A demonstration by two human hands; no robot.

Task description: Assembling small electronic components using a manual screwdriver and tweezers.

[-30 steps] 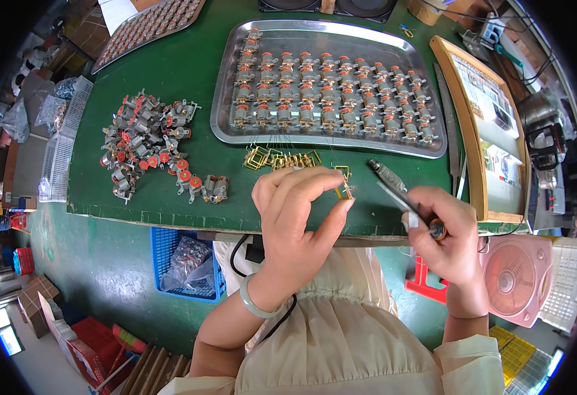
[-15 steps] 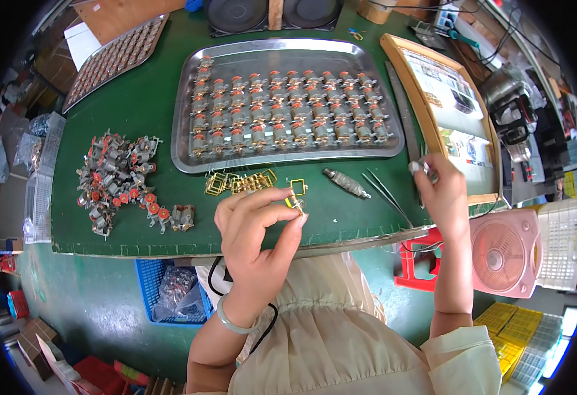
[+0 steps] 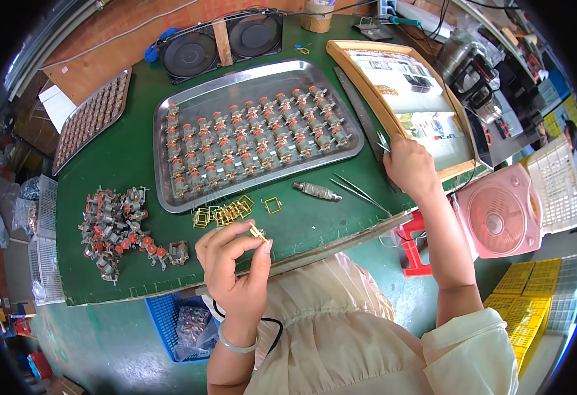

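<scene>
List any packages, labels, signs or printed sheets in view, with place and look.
Framed sheet: right of the steel tray, under the right hand; wooden frame, white page, small pictures.
White paper: far left bench edge, plain.
Clear bag: blue crate below the bench.

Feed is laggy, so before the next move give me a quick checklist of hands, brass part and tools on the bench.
1. Left hand pinching the small brass part at its fingertips: ok.
2. Right hand free of tools: cannot tell; it rests at the wooden frame edge.
3. Tweezers lying on the green mat, within reach: ok.
4. Spare brass frames grouped below the steel tray: ok.
5. Tray rows of motors orderly: ok.
</scene>
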